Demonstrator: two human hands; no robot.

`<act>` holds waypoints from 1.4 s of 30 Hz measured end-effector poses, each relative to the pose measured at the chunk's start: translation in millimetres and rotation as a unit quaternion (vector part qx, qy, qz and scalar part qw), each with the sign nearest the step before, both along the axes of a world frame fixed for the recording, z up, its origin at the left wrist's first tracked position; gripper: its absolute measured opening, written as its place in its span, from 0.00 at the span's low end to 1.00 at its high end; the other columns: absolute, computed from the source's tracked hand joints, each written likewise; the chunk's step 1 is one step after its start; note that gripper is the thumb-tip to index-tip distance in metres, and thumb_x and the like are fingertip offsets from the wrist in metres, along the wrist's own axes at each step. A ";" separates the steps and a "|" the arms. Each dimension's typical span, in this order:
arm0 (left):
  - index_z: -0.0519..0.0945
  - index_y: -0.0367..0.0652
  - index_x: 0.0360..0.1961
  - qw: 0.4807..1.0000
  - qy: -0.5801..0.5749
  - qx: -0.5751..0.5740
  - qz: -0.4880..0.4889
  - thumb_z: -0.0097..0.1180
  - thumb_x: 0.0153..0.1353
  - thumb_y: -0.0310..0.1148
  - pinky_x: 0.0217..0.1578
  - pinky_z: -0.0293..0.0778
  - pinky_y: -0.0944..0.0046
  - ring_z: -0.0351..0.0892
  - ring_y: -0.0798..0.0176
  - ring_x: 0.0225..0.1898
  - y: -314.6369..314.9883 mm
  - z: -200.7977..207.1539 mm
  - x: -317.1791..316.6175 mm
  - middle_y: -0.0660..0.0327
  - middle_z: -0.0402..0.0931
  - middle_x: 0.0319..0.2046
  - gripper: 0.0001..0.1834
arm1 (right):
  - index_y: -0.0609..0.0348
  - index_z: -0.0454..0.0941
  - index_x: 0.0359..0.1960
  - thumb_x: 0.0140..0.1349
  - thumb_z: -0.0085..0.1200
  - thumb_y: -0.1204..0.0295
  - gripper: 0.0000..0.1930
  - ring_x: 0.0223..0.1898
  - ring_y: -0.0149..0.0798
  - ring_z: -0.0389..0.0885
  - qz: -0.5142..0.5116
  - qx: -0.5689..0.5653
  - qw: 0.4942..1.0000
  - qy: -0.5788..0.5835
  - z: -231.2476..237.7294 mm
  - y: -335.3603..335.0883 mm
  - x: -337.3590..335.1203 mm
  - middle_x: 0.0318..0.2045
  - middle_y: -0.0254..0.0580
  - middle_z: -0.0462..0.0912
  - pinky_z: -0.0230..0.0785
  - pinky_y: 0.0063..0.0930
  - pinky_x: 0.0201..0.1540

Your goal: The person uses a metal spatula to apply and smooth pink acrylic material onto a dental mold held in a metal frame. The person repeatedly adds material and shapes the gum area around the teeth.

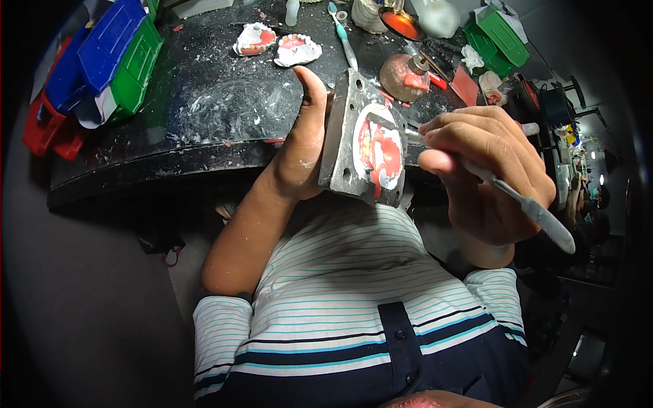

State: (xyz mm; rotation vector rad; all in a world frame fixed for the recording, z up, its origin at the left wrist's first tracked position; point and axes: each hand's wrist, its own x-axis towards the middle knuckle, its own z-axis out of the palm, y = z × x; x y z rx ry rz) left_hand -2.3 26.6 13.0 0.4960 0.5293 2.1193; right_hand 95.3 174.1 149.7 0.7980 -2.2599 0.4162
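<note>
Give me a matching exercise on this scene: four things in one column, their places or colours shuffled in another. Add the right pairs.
Things:
1. Grey metal block
2. Double-ended spatula
3. Toothbrush
4. Toothed casts

Places or colours:
a. Side by side on the black table
b. In the right hand
c. Partly teal
d. Held up by the left hand

Pairs: 1-d, 2-b, 3-c, 4-a

Right fingers (469,124) around metal spatula (506,189)
</note>
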 end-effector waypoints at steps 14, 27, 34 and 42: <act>0.70 0.32 0.66 0.958 -0.197 0.183 -0.102 0.29 0.68 0.77 0.60 0.79 0.44 0.81 0.46 0.58 -9.8 -0.1 -8.3 0.42 0.77 0.59 0.54 | 0.68 0.85 0.41 0.70 0.63 0.73 0.08 0.30 0.24 0.83 -0.202 -0.294 0.934 0.010 -28.0 112.1 -11.0 0.31 0.37 0.87 0.71 0.15 0.33; 0.68 0.27 0.66 0.946 -0.252 0.174 -0.110 0.36 0.66 0.77 0.61 0.77 0.39 0.79 0.40 0.60 -10.6 3.6 -8.6 0.34 0.74 0.61 0.56 | 0.69 0.80 0.47 0.78 0.50 0.69 0.13 0.29 0.32 0.83 0.073 -0.441 0.887 -0.118 -58.0 94.7 -6.7 0.35 0.54 0.87 0.73 0.21 0.27; 0.65 0.21 0.68 0.923 -0.250 0.244 -0.160 0.33 0.64 0.79 0.65 0.72 0.38 0.75 0.38 0.64 -9.8 4.2 -8.8 0.31 0.70 0.63 0.62 | 0.69 0.81 0.43 0.77 0.52 0.67 0.14 0.28 0.29 0.81 0.084 -0.378 0.906 -0.169 -60.1 58.0 -19.9 0.36 0.53 0.88 0.72 0.17 0.25; 0.61 0.20 0.69 0.921 -0.259 0.243 -0.162 0.32 0.63 0.81 0.65 0.71 0.36 0.73 0.36 0.65 -8.8 4.9 -7.1 0.29 0.68 0.65 0.64 | 0.68 0.82 0.43 0.77 0.52 0.68 0.13 0.28 0.27 0.80 0.076 -0.376 0.909 -0.162 -52.6 65.7 -20.6 0.35 0.50 0.88 0.70 0.16 0.24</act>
